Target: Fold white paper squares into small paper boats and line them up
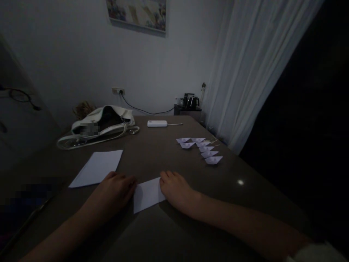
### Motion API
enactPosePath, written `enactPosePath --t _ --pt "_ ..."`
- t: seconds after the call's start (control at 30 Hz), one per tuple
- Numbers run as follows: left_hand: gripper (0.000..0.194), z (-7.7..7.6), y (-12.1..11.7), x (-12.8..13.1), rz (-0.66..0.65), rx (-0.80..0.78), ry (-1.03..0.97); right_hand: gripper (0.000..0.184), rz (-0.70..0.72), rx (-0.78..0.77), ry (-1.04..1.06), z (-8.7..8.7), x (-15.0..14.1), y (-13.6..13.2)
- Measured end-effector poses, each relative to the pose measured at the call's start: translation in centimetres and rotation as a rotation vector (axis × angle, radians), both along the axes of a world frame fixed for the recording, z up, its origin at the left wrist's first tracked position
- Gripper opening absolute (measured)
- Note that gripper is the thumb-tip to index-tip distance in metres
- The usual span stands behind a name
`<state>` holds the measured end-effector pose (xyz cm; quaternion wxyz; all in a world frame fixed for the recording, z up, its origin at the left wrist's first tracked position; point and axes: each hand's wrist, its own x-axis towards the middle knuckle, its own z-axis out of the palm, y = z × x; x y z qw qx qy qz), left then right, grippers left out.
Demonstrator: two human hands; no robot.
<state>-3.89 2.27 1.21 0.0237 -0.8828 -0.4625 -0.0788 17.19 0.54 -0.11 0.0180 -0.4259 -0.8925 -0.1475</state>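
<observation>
A folded sheet of white paper lies on the table in front of me, between my two hands. My left hand is curled at its left edge, fingertips touching the upper left corner. On the opposite side, my right hand covers the right end, with the fingers bent over it and the thumb hidden. Beyond my left hand sits a stack of blank white paper, its near right part behind the hand. Several small folded paper boats stand in two short rows at the right of the table.
A white bag lies open at the far left of the brown table. Near the back edge is a white power bank with a short cable. Behind the table stand a black kettle and a white curtain.
</observation>
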Motion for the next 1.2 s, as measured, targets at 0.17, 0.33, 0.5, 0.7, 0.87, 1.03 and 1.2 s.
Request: enactPosePath --t 0.17,0.33,0.5,0.7,0.87,1.03,1.2 --pt "0.031 -0.8 0.5 -0.4 -0.082 0.011 -0.089 0.013 0.029 0.018 0.017 -0.3 0.2 0.2" --pt "0.033 -1.1 0.5 -0.3 -0.065 -0.068 -0.079 0.012 0.034 -0.001 0.019 -0.2 0.3 0.4" --pt "0.033 -1.2 0.1 0.3 -0.086 -0.061 -0.055 0.016 0.003 -0.064 0.041 0.3 0.3 0.3" --pt "0.025 -0.9 0.1 0.1 -0.085 -0.043 -0.116 0.025 -0.014 -0.077 0.068 0.2 0.6 0.5" --pt "0.021 -1.0 0.7 -0.3 -0.076 -0.177 -0.243 0.026 -0.037 -0.066 0.091 0.0 0.8 0.6" --pt "0.021 -1.6 1.3 -0.5 -0.068 -0.269 -0.402 0.032 -0.126 -0.023 0.096 0.1 0.1 -0.2" --pt "0.021 -2.2 1.7 -0.6 -0.081 -0.266 -0.452 0.046 0.162 -0.18 0.208 -0.4 -0.5 -0.7"
